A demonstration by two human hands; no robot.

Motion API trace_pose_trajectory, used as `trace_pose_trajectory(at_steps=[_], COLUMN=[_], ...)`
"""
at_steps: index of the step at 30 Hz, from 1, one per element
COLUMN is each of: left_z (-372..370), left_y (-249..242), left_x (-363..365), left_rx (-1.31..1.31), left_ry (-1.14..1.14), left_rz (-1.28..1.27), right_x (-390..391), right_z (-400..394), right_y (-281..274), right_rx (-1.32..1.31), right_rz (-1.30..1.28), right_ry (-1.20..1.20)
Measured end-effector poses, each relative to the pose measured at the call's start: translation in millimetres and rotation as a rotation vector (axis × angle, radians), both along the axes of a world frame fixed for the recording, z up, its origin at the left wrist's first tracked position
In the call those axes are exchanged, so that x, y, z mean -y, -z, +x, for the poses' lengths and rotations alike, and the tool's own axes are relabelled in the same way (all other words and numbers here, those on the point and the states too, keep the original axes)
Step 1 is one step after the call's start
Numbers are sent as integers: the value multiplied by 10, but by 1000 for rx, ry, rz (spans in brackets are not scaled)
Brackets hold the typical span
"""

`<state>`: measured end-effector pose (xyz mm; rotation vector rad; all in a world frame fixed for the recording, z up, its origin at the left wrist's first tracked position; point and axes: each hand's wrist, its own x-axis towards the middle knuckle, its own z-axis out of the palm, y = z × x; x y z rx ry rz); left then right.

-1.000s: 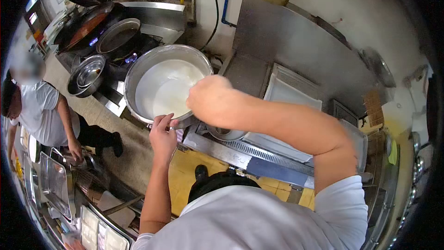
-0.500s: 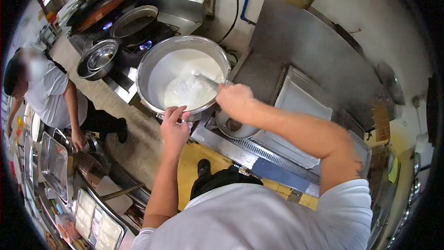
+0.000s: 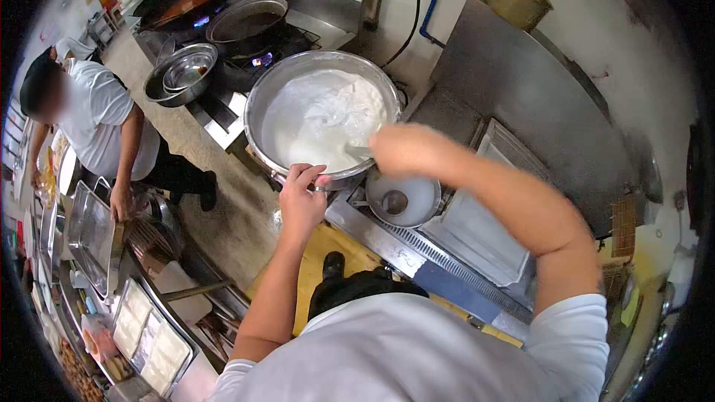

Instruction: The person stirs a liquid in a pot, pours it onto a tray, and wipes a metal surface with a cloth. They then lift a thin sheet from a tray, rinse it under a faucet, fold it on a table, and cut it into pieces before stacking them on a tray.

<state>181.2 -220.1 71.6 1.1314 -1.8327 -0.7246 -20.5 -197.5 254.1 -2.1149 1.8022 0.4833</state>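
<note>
A large round metal pot holds a thick white liquid with swirled, raised folds at its far right. My left hand is closed on the near rim of the pot, with a ring on one finger. Over the right side of the rim, my right hand is closed around a stirring tool. Only a short grey piece of the tool shows between my fist and the liquid; its lower end is hidden in the white mass.
A metal bowl with whitish residue sits right of the pot. Pans and nested bowls stand on the lit stove. A co-worker bends over trays at left. A bucket rests on the steel backsplash.
My right hand has swept the tool toward the near right side of the pot, and the white liquid's folds have shifted. My left hand stays at the rim. The whole view has shifted slightly.
</note>
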Motion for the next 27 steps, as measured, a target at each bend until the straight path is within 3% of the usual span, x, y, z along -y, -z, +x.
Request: trace_pose_trajectory(at_steps=[1,4,7,8,11,13,15,17,18,20,22,24,25,27], left_z=[3,10,14,7,8,8,2,-5,-7,-8,-19,-29,-27,-25], left_y=[34,87,46,13,-91,-75,-91,-120,-113,-85,-20,-3,-12,-38], left_x=[8,32,4,-5,-50,-45,-48,-56,-55,-42,-25,-25,-31,-31], left_rx=[0,-8,15,25,28,38,45,47,43,36,25,24,31,32], left_ry=[2,10,1,-6,-21,-28,-32,-35,-33,-31,-41,-48,-49,-46], left_rz=[7,-2,-46,-66,-35,-47,-12,71,64,52,-33,-80,-85,-69], right_x=[-112,-284,-248,-257,-86,29,375,570,573,511,340,-103,-153,-283], right_z=[89,223,124,-1,-259,-288,-236,-258,-282,-239,-162,94,183,312], right_y=[114,697,841,804,420,67,-253,-342,-338,-245,74,217,409,778], right_rx=[55,-170,-210,-242,-180,-152,-324,-286,-167,-177,-134,85,-28,-159], right_rz=[-58,-321,-334,-335,-87,-73,336,469,449,435,280,-69,-71,-345], right_ry=[55,-67,167,79,-9,-20,-35,-77,78,-11,-80,62,-15,9])
